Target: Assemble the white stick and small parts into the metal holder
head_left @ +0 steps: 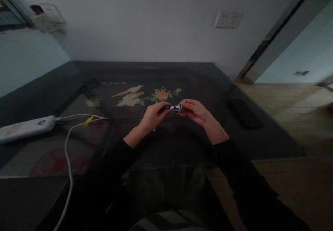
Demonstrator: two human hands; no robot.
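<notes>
Just above the dark glass-like tabletop (156,147), both my hands meet at a small shiny silver metal object (174,107); the dim light hides its exact kind. My left hand (154,116) pinches its dark, narrow end between thumb and fingers. On the other side, my right hand (195,111) has its fingertips closed on the silver end. Directly below the object shows a silvery segmented patch, either part of it or its reflection. A thin white strip peeks out on both sides of my left hand.
At the left lies a white power bank (28,128) with a white cable (68,147) and a yellow tag (88,120). A black flat phone-like slab (244,113) rests at the right. Bird-and-flower decoration (130,97) shows in the tabletop. Behind stands a wall with sockets (229,19).
</notes>
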